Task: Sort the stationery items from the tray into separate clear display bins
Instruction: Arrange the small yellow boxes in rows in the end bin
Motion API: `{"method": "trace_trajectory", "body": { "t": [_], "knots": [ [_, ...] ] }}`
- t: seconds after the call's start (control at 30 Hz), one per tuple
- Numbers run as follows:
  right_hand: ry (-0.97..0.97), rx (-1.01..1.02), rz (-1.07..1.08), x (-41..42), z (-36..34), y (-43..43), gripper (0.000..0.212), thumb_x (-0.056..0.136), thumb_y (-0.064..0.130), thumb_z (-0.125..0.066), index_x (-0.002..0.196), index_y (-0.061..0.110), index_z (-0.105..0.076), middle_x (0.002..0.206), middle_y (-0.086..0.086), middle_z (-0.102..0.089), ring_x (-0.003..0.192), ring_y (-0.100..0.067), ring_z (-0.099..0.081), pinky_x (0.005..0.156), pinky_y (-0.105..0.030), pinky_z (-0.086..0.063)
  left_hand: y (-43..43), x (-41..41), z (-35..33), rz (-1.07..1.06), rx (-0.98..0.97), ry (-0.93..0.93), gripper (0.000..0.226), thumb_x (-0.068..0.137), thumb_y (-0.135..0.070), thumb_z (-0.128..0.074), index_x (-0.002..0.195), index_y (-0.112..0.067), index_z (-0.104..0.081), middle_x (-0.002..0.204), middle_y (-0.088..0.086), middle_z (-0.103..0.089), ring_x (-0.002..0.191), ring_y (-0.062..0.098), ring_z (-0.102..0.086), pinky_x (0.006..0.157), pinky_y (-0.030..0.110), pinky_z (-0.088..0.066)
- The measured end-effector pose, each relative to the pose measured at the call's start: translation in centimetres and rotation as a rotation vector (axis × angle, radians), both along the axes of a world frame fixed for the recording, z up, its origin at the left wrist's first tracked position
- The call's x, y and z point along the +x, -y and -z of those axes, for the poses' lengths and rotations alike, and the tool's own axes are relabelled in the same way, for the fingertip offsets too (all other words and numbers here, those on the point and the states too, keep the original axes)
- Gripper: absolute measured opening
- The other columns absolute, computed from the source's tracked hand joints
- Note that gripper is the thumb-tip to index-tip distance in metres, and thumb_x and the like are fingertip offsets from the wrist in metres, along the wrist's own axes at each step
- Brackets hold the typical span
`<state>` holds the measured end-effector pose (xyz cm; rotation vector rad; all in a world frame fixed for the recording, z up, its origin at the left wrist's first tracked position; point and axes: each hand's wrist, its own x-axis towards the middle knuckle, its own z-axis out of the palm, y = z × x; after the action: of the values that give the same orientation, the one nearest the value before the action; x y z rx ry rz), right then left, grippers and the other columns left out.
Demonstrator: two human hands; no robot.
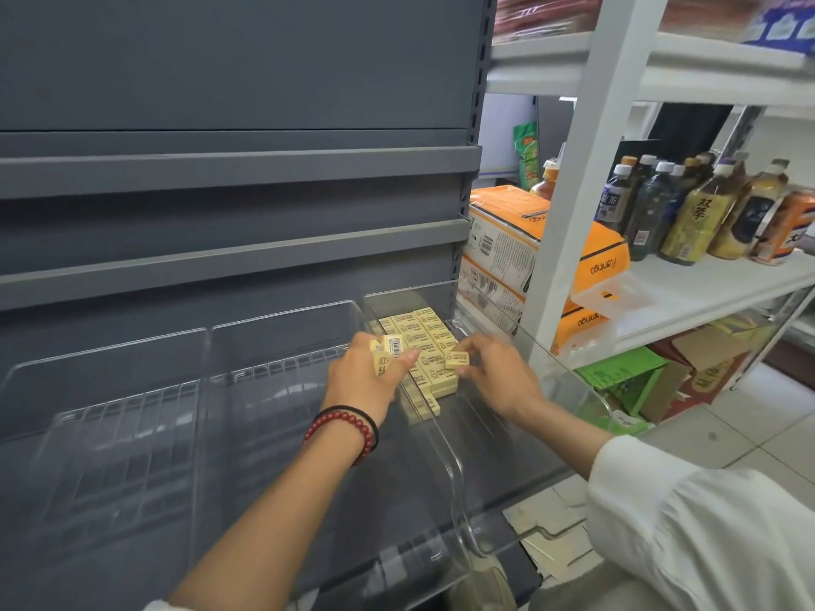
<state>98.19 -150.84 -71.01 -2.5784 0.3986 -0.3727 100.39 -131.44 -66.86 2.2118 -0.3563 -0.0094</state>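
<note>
Right hand (502, 374) reaches in from 4 o'clock; thumb and forefinger pinch a single block (457, 359) at the hand's 9 o'clock, other fingers loosely curled; this block is tilted and sits just above the packed blocks (425, 341), can't tell if it touches them.

Left hand (366, 381) comes in from 7 o'clock; fingers curled round a handful of blocks (388, 351) that poke out at the hand's 1 o'clock; thumb clamps across them; exact count unclear, at least three.

Both hands are over the right clear bin (573, 381); packed blocks lie between the hands and run on to 12 o'clock, filling the back part of the bin in about three columns; stacked at least two deep at the near edge.

Blocks: small, pale yellow, rectangular, dark print on the top face; one in the left hand shows a white barcode label; print too small to read.

Middle clear bin (282, 315) and left clear bin (110, 346) sit at 9 o'clock of the left hand, side by side on the grey shelving (220, 169).

Left wrist: red bead bracelet (348, 423) beside a black band (355, 410); right arm in a white sleeve (705, 522).

At 2 o'clock: white rack (595, 169) with bottles (688, 209) and orange boxes (551, 240)
</note>
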Motion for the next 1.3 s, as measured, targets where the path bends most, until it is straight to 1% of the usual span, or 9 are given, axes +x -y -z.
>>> {"method": "trace_trajectory", "body": {
  "t": [0.07,0.17,0.3,0.47,0.6,0.8,0.97,1.13,1.3],
  "knots": [
    [0.006,-0.038,0.041,-0.1,0.3,0.5,0.023,0.092,0.023,-0.063,0.115,0.027,-0.059,0.116,0.007,-0.051,0.104,-0.014,-0.052,0.079,-0.029,-0.044,-0.1,0.2,0.2,0.0,0.022,0.006,0.055,0.085,-0.056,-0.055,0.121,-0.015,-0.048,0.098,0.001,-0.063,0.077,0.016,-0.065,0.067,0.031,-0.053],
    [-0.051,-0.058,0.069,0.0,1.0,1.0,0.023,0.092,0.021,-0.062,0.115,0.025,-0.059,0.119,0.0,-0.052,0.105,-0.02,-0.054,0.082,-0.033,-0.046,-0.2,0.4,0.2,0.002,0.032,0.005,0.053,0.084,-0.057,-0.056,0.119,-0.017,-0.05,0.105,0.004,-0.063,0.089,0.024,-0.065,0.078,0.04,-0.056],
    [-0.12,-0.076,0.031,0.4,2.0,0.8,0.027,0.092,0.023,-0.064,0.118,0.024,-0.06,0.12,-0.002,-0.06,0.108,-0.022,-0.057,0.087,-0.038,-0.052,-0.2,0.3,0.3,0.011,0.051,0.016,0.051,0.085,-0.053,-0.057,0.12,-0.016,-0.051,0.106,0.003,-0.064,0.091,0.024,-0.065,0.079,0.041,-0.056],
    [-0.049,-0.073,0.043,1.0,2.2,0.7,0.027,0.093,0.029,-0.061,0.111,0.025,-0.042,0.111,0.003,-0.067,0.1,-0.021,-0.062,0.075,-0.036,-0.054,-0.2,0.2,0.2,0.028,0.084,0.029,0.052,0.085,-0.056,-0.056,0.121,-0.018,-0.051,0.107,0.003,-0.066,0.092,0.024,-0.065,0.08,0.042,-0.056],
    [-0.049,-0.125,0.018,0.9,2.0,0.9,0.029,0.092,0.033,-0.061,0.112,0.024,-0.041,0.111,0.004,-0.066,0.1,-0.019,-0.062,0.074,-0.033,-0.053,-0.3,0.2,0.2,0.032,0.119,0.031,0.051,0.084,-0.057,-0.057,0.12,-0.021,-0.052,0.103,0.001,-0.066,0.088,0.022,-0.065,0.077,0.041,-0.057],
    [0.129,-0.12,-0.009,0.2,-0.4,-0.5,0.025,0.093,0.033,-0.059,0.116,0.024,-0.051,0.114,0.006,-0.062,0.103,-0.014,-0.059,0.083,-0.036,-0.053,-0.5,0.3,0.1,0.044,0.112,0.007,0.046,0.086,-0.051,-0.058,0.12,-0.02,-0.05,0.093,-0.004,-0.063,0.065,0.01,-0.062,0.074,0.037,-0.057],
    [0.234,0.213,-0.283,-1.3,-4.5,-4.1,0.024,0.095,0.043,-0.054,0.109,0.026,-0.064,0.103,0.018,-0.064,0.093,0.003,-0.059,0.079,-0.01,-0.045,-1.0,0.6,0.3,0.031,0.134,0.035,0.026,0.084,-0.052,-0.061,0.098,-0.034,-0.048,0.087,-0.008,-0.062,0.072,0.016,-0.063,0.072,0.04,-0.057],
    [0.111,0.212,-0.364,-1.2,-4.5,-6.1,0.029,0.086,0.057,-0.057,0.102,0.035,-0.065,0.094,0.018,-0.067,0.082,-0.001,-0.063,0.077,-0.029,-0.054,-1.3,0.6,0.4,0.039,0.214,0.106,0.019,0.088,-0.043,-0.06,0.091,-0.035,-0.043,0.09,-0.005,-0.062,0.08,0.02,-0.061,0.075,0.041,-0.054],
    [0.134,0.207,-0.337,-0.7,-4.3,-4.7,0.019,0.089,0.038,-0.065,0.107,0.032,-0.064,0.105,0.016,-0.064,0.087,-0.002,-0.061,0.081,-0.025,-0.05,-1.2,0.5,0.3,0.0,0.153,0.053,0.022,0.086,-0.047,-0.061,0.095,-0.035,-0.044,0.082,-0.008,-0.059,0.076,0.018,-0.062,0.072,0.038,-0.054]
  ]
}}
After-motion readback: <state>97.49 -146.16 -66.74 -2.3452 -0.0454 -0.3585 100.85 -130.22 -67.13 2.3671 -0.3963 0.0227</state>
